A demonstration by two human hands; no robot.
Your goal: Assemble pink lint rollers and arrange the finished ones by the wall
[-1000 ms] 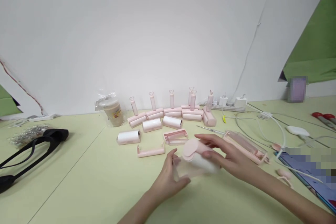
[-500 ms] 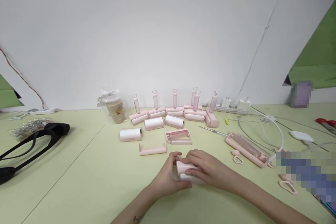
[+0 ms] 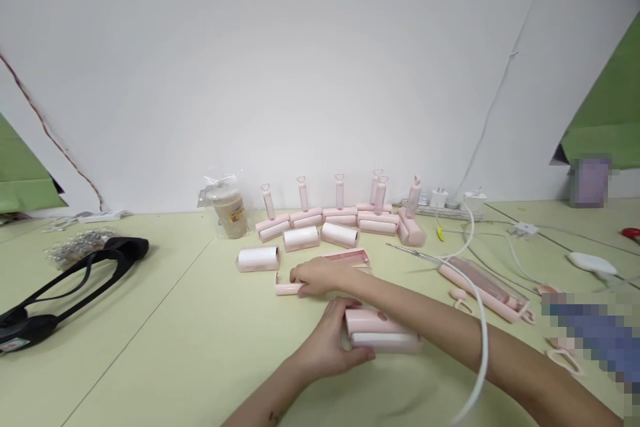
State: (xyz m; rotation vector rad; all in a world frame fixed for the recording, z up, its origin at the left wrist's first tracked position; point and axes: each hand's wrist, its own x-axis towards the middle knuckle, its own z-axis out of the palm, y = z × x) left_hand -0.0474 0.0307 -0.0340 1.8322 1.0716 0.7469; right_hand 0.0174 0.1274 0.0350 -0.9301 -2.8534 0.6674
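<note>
My left hand point(image 3: 330, 343) is closed round the left end of a lint roller head point(image 3: 385, 321) with a pink shell and a white roll, close to the table. Beyond it, my right hand point(image 3: 317, 277) reaches across to the left, its fingers curled over a U-shaped pink lint roller cover point(image 3: 287, 289) that lies on the table. That hand hides the cover's right part. Behind the right wrist, another pink lint roller case point(image 3: 353, 256) is partly covered. White sticky rolls point(image 3: 259, 258) in clear sleeves lie farther back.
Several pink lint rollers point(image 3: 379, 222) with upright handles stand along the wall. A bagged cup point(image 3: 230, 215) is left of them. To the right are a screwdriver point(image 3: 413, 252), a long pink case point(image 3: 480, 290) and a white cable point(image 3: 483, 340) looping over the right forearm.
My right hand has let go of the lint roller head and moved left and away to the U-shaped cover. My left hand still holds the roller head. The white cable now crosses the right forearm.
</note>
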